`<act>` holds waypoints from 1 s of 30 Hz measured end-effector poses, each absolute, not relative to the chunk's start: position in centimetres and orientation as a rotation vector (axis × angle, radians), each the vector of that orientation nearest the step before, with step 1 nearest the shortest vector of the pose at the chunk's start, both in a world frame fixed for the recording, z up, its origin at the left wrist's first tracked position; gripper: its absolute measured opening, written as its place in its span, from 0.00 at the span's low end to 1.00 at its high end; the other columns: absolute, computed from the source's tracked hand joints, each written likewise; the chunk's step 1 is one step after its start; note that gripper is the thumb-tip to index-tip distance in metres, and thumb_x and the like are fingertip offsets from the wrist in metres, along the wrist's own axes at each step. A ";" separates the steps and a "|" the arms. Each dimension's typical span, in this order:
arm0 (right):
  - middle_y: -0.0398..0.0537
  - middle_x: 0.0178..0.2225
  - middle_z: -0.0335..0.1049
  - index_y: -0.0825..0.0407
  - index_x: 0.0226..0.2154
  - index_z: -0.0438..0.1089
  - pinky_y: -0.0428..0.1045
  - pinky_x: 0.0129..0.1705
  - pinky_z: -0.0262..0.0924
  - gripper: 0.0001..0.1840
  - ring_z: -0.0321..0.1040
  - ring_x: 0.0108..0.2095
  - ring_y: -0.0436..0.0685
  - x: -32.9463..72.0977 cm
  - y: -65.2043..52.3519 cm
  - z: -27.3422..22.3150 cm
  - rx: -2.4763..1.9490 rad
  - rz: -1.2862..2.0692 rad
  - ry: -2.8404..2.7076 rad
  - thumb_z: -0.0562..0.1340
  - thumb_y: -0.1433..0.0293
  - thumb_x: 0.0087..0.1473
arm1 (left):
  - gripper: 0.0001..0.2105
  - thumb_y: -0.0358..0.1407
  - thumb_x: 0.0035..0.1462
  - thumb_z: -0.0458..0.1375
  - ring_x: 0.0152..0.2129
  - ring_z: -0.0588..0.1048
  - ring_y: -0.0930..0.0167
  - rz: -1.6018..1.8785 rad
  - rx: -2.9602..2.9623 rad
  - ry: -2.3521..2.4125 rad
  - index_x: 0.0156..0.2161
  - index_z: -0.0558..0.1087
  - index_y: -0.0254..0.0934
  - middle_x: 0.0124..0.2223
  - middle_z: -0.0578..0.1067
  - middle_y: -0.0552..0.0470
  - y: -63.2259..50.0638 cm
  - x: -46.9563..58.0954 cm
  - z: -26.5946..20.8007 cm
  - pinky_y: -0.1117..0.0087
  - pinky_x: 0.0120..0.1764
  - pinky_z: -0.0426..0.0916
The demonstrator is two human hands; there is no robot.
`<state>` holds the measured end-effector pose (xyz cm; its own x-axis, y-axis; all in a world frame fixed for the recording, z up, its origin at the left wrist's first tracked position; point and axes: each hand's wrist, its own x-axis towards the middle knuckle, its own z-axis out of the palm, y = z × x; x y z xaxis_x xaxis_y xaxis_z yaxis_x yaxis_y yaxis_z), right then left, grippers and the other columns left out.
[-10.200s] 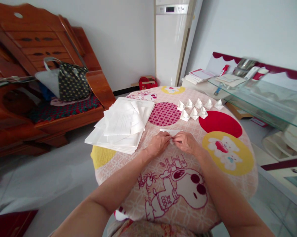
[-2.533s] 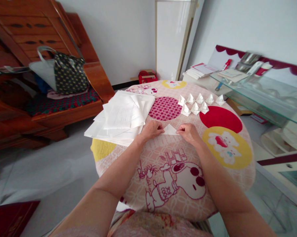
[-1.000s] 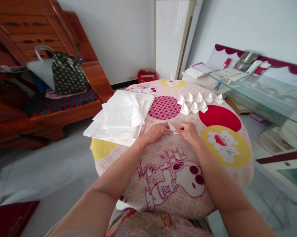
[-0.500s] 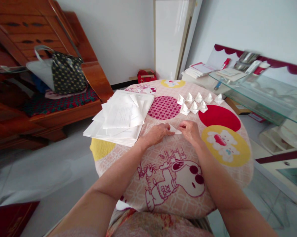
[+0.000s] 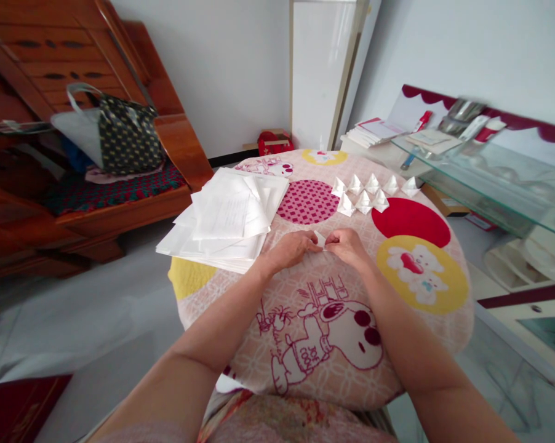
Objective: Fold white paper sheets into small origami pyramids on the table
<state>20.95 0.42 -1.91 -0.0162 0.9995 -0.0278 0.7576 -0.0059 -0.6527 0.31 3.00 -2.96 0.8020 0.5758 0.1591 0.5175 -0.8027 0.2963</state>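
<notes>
Between my two hands lies a small folded piece of white paper [image 5: 320, 239] on the patterned tablecloth, much of it hidden by my fingers. My left hand [image 5: 296, 248] presses and grips its left side, fingers closed. My right hand [image 5: 346, 243] pinches its right side, close to the left fingertips. Beyond them, several folded white paper shapes [image 5: 363, 201] with pointed tops stand in two rows. To the left of my hands sits a loose stack of white paper sheets [image 5: 226, 215], some with faint print.
The round table [image 5: 323, 381] has a pink cloth with cartoon figures. A glass shelf [image 5: 499, 178] with cups and a metal pot stands at the right. On the left, a wooden bench [image 5: 180, 147] holds a dark patterned bag [image 5: 127, 135]. A red bag [image 5: 275, 143] sits behind the table.
My right hand has moved left, nearer my left hand, and less of the folded paper shows between them. The stack and the standing paper shapes have stayed in place.
</notes>
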 end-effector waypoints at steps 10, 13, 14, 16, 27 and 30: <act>0.47 0.27 0.79 0.51 0.23 0.78 0.47 0.30 0.55 0.04 0.72 0.29 0.55 20.7 -0.1 -1.2 -1.939 0.552 -1.917 0.68 0.75 0.46 | 0.27 0.17 0.54 0.52 0.44 0.80 0.69 0.370 2.719 0.863 0.49 0.83 0.45 0.51 0.81 0.51 3.4 0.3 -3.5 0.69 0.49 0.73; 0.47 0.26 0.78 0.51 0.24 0.78 0.47 0.30 0.55 0.05 0.71 0.29 0.54 21.8 -0.3 -1.1 -1.966 0.544 -1.910 0.67 0.76 0.46 | 0.27 0.17 0.53 0.52 0.44 0.80 0.70 0.375 2.724 0.865 0.49 0.83 0.45 0.51 0.81 0.51 3.5 0.3 -3.5 0.70 0.48 0.73; 0.47 0.26 0.78 0.52 0.24 0.78 0.47 0.30 0.55 0.05 0.71 0.29 0.54 22.2 -0.4 -1.0 -1.978 0.549 -1.905 0.66 0.77 0.46 | 0.27 0.17 0.53 0.52 0.44 0.80 0.70 0.377 2.724 0.866 0.49 0.83 0.44 0.51 0.81 0.51 3.5 0.3 -3.5 0.70 0.48 0.73; 0.48 0.24 0.77 0.52 0.23 0.78 0.47 0.29 0.55 0.07 0.71 0.28 0.55 23.2 -0.4 -0.9 -2.004 0.551 -1.892 0.65 0.78 0.45 | 0.27 0.17 0.54 0.51 0.44 0.80 0.70 0.375 2.722 0.874 0.49 0.83 0.44 0.51 0.81 0.51 3.4 0.3 -3.3 0.70 0.48 0.73; 0.46 0.27 0.78 0.52 0.26 0.77 0.46 0.34 0.59 0.10 0.71 0.29 0.54 19.8 -0.2 -1.9 -1.531 0.497 -1.986 0.60 0.77 0.50 | 0.23 0.19 0.54 0.52 0.42 0.80 0.70 0.462 2.589 0.837 0.45 0.84 0.43 0.49 0.82 0.52 3.7 -0.1 -3.0 0.70 0.49 0.72; 0.45 0.26 0.78 0.52 0.23 0.76 0.46 0.33 0.58 0.09 0.71 0.28 0.54 18.8 0.3 -2.7 -1.599 0.568 -1.953 0.62 0.78 0.46 | 0.19 0.20 0.51 0.54 0.38 0.79 0.71 0.513 2.505 0.840 0.40 0.84 0.39 0.42 0.83 0.52 4.5 -1.0 -3.1 0.71 0.47 0.73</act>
